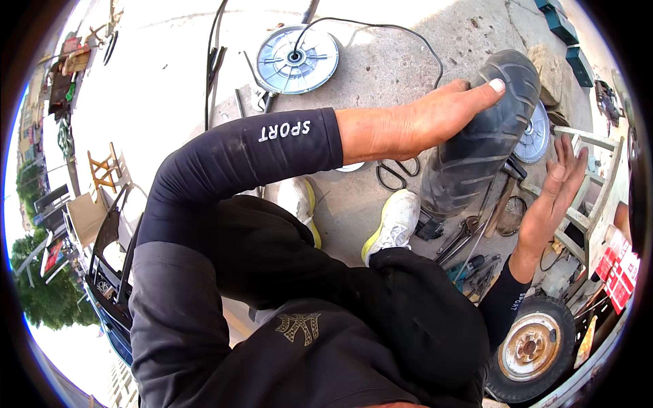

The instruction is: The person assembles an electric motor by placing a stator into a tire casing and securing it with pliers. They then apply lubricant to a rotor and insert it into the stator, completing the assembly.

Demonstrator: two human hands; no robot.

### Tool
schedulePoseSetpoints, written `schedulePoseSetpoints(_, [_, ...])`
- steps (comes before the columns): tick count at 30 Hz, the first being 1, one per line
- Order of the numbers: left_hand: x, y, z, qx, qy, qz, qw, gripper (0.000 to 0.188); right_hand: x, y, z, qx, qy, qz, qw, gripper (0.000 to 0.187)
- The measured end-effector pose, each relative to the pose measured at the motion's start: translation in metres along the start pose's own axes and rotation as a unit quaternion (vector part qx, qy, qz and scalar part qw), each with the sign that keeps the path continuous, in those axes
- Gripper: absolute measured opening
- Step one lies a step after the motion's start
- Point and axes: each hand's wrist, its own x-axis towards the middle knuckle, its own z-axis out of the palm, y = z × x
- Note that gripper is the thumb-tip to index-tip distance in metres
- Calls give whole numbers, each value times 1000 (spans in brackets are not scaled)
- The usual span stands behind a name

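A black rubber tyre [466, 153] with a grooved tread stands tilted in front of my right shoe, seen mostly edge-on. My left hand [439, 115] reaches across from the left and holds its upper part, the thumb lying on the tread. The other fingers of that hand are hidden. To the right of the tyre, my right hand [554, 194] is raised with the fingers stretched out and nothing in them. It appears apart from the rubber. Partly hidden behind the tyre is a silver metal disc [534, 136].
Ahead lies a silver wheel hub [297, 60] with a black cable. Black-handled scissors [394, 175], a hammer [511, 175], wrenches [457, 239] and a teal power tool [468, 267] lie on the ground. At right stand a wooden frame [578, 219] and a rusty-rimmed wheel [530, 347].
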Motion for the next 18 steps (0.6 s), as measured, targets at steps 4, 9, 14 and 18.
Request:
schedulePoseSetpoints(4, [-5, -10, 50, 30, -127, 83, 988, 92, 21, -15, -7, -327, -48, -10, 944, 99])
schedulePoseSetpoints(9, [-1, -37, 78, 126, -249, 141, 950, 92, 16, -3, -55, -199, 1, 119, 973, 115])
schedulePoseSetpoints(14, [-12, -88, 59, 286, -249, 156, 912, 67, 13, -5, -53, -82, 37, 138, 986, 110])
schedulePoseSetpoints(18, [6, -97, 11, 497, -288, 27, 818, 45, 13, -1, -59, -94, 42, 140, 985, 111])
